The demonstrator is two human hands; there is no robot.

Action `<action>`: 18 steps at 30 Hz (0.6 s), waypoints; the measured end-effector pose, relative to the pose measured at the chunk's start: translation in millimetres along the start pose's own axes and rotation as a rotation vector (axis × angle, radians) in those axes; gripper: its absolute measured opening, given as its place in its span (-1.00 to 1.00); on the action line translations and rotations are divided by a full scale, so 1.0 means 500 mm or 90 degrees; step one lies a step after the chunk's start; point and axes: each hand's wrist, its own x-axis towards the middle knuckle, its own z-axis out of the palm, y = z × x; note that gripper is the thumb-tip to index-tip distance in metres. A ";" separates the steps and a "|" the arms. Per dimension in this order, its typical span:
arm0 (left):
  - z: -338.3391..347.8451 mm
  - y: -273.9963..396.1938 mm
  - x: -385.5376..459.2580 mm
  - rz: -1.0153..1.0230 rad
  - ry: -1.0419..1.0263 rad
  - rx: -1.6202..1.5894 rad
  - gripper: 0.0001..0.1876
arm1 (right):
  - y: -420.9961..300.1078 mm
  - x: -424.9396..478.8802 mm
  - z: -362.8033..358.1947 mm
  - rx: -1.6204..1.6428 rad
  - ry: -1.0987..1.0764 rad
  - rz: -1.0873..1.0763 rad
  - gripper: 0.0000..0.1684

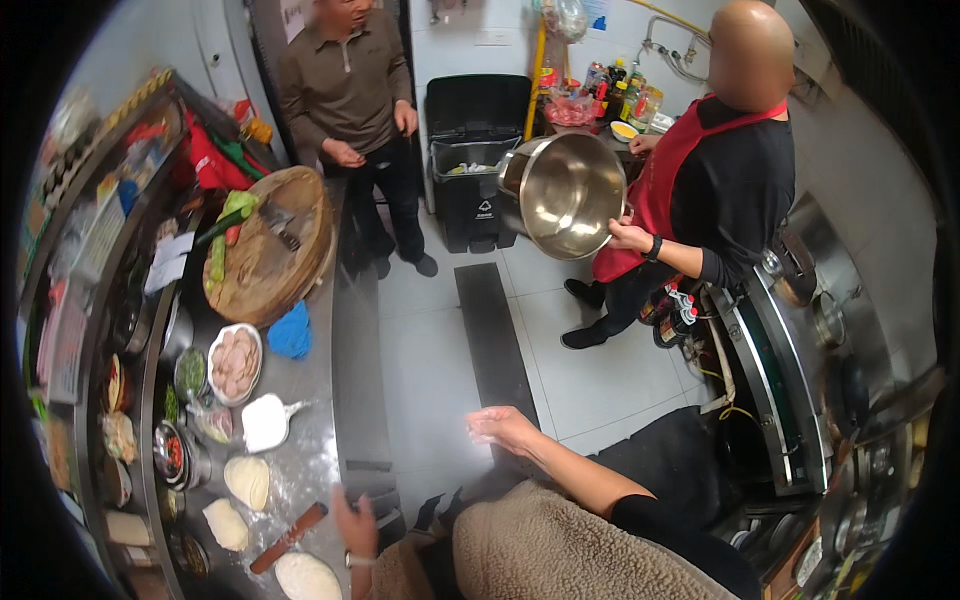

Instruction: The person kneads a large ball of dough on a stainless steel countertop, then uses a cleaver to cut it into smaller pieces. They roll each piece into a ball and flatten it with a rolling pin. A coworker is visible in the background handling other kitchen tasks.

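My left hand (355, 523), blurred, is at the edge of the steel worktop (319, 420), empty with its fingers apart. Closest to it is a brown wooden rolling pin (289, 538), lying on the floured surface. Around the pin are three pieces of pale dough: a large round (307, 577), a smaller lump (225, 525) and another round (247, 482). My right hand (504, 430), whitened with flour, hangs over the floor in front of my fleece garment, loosely curled and holding nothing visible. Beyond the dough sits a white handled container of white powder (265, 422).
A co-worker in a red apron (651, 176) holds a large steel pot (574, 195). Another person (349, 82) stands by a black bin (474, 195). A cleaver (281, 225) and vegetables rest on a round chopping block (259, 255), near sliced meat (234, 364). Stoves (780, 375) line the right.
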 end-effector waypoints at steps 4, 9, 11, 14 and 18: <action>0.165 0.251 0.118 0.240 -0.027 -0.071 -0.62 | -0.112 0.027 -0.055 -0.068 -0.014 -0.040 -0.75; 0.299 0.340 0.219 0.364 -0.090 0.085 -0.59 | -0.180 0.059 -0.177 -0.073 -0.013 -0.097 -0.81; 0.347 0.243 0.249 0.230 -0.180 0.135 -0.63 | -0.189 0.055 -0.211 -0.045 0.022 -0.096 -0.86; 0.392 -0.077 0.272 0.038 -0.392 0.311 -0.59 | -0.204 0.063 -0.246 -0.011 0.055 -0.077 -0.92; 0.384 -0.264 0.239 -0.079 -0.842 0.643 -0.57 | -0.240 0.092 -0.320 0.002 0.130 -0.047 -0.93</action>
